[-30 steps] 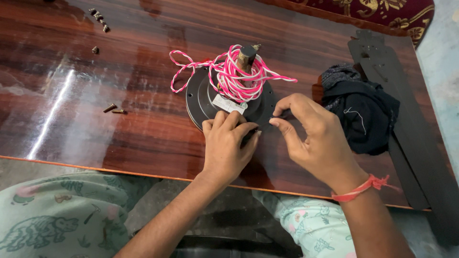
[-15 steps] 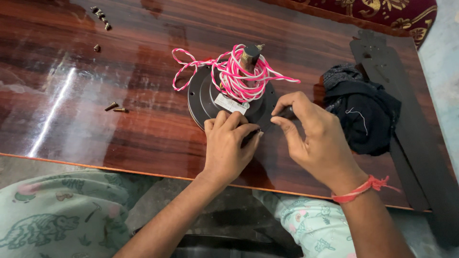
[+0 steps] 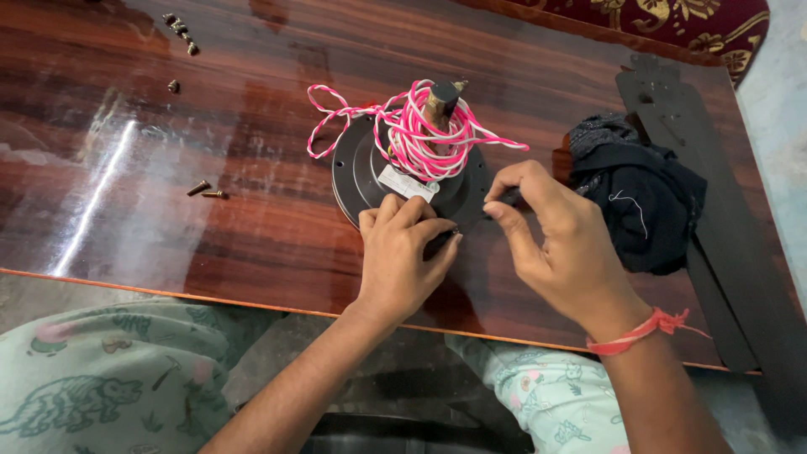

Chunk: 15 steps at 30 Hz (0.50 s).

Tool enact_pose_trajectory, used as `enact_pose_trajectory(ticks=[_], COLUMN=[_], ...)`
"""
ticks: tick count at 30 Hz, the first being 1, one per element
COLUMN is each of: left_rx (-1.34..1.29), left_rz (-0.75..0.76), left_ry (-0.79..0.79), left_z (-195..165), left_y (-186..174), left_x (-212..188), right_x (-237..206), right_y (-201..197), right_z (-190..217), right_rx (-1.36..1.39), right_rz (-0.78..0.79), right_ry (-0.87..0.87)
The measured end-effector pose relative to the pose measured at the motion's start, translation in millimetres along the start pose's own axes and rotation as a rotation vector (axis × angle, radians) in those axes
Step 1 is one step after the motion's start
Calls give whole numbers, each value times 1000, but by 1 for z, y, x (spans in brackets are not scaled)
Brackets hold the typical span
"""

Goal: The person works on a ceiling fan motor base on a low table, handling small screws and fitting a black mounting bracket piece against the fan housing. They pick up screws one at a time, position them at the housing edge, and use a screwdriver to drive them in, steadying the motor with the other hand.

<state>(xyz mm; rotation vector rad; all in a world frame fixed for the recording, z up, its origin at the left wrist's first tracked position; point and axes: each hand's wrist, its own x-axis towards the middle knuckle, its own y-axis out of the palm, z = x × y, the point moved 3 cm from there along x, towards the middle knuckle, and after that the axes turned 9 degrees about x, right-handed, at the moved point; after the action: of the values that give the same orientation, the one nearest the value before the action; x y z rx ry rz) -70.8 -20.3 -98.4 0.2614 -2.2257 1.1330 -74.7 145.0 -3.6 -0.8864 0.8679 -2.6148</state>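
Note:
A round dark fan motor (image 3: 361,172) lies flat on the glossy wooden table (image 3: 210,126). Pink-and-white twisted wire (image 3: 420,134) is bundled around its brass shaft (image 3: 439,99). My left hand (image 3: 402,256) presses down on the motor's near rim, fingers curled over a small dark part I cannot make out. My right hand (image 3: 551,244) pinches a small dark piece at the motor's right rim between thumb and forefinger. A red thread band (image 3: 643,329) circles my right wrist.
A dark cloth (image 3: 639,202) lies right of the motor, on a long dark fan blade (image 3: 723,227). Two screws (image 3: 206,191) rest left of the motor, and several more (image 3: 181,27) sit at the far left. The table's front edge runs just above my patterned lap (image 3: 101,378).
The view has shifted slightly. My right hand's fingers have tightened into a pinch at the motor's right rim. My left hand stays on the near rim.

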Motion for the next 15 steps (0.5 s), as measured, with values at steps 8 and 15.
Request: enact_pose_trajectory(ticks=[8,15], left_rx=[-2,-11], left_rz=[6,11], left_ry=[-8,-14], left_z=[-1,-3], left_y=[2,4], left_x=[-1,-2], right_x=[-8,-8], right_y=[-3,-2], right_z=[-3,-3], right_rx=[-10,-14], right_rz=[1,9], right_ry=[-16,-2])
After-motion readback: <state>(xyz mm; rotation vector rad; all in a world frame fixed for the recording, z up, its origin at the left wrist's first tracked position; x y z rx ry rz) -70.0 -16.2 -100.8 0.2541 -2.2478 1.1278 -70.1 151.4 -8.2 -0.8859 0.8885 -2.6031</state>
